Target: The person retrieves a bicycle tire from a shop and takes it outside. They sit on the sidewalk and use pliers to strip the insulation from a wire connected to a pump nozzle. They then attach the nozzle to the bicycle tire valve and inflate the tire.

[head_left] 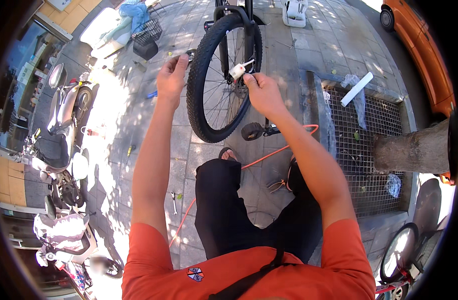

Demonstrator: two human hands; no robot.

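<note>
A bicycle wheel with a knobby black tyre (196, 90) stands upright in front of me, held in a black fork (249, 37). My right hand (264, 95) is closed on a small white bottle (237, 71) with a thin nozzle pointing up and to the right. The bottle is in front of the spokes, near the disc rotor (241, 89). Left of the tyre, my left hand (173, 80) is closed, its thumb and fingers pinched together. A small dark thing (190, 54) shows by its fingertips; its kind and whether I hold it are unclear.
An orange hose (269, 156) crosses the paving by my feet. Pliers (277, 186) and a wrench (174, 202) lie on the ground. At right are a tree trunk (414, 146) in a grate and an orange car (424, 55); scooters (64, 115) stand at left.
</note>
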